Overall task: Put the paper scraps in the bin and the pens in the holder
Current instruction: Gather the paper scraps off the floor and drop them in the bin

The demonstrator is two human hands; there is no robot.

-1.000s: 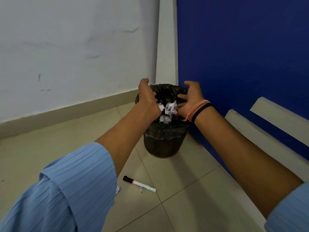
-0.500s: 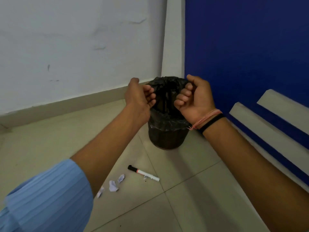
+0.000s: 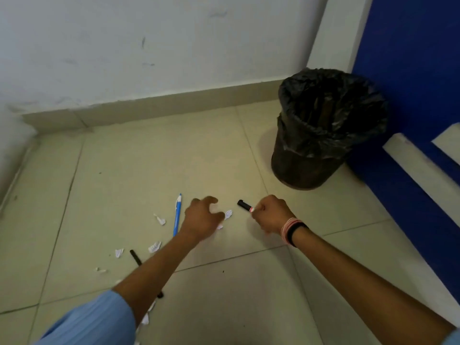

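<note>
Right hand [image 3: 270,215] closed around the white barrel of a marker [image 3: 245,205], black cap poking out to the left, low over the tiled floor [image 3: 149,170]. Left hand [image 3: 202,219] open with fingers curled, just beside two paper scraps [image 3: 228,214]; blue pen [image 3: 177,215] to its left, more scraps and a black pen [image 3: 135,257] nearer the left forearm. Bin [image 3: 323,130] with black liner upright in the corner, well apart from both hands.
</note>
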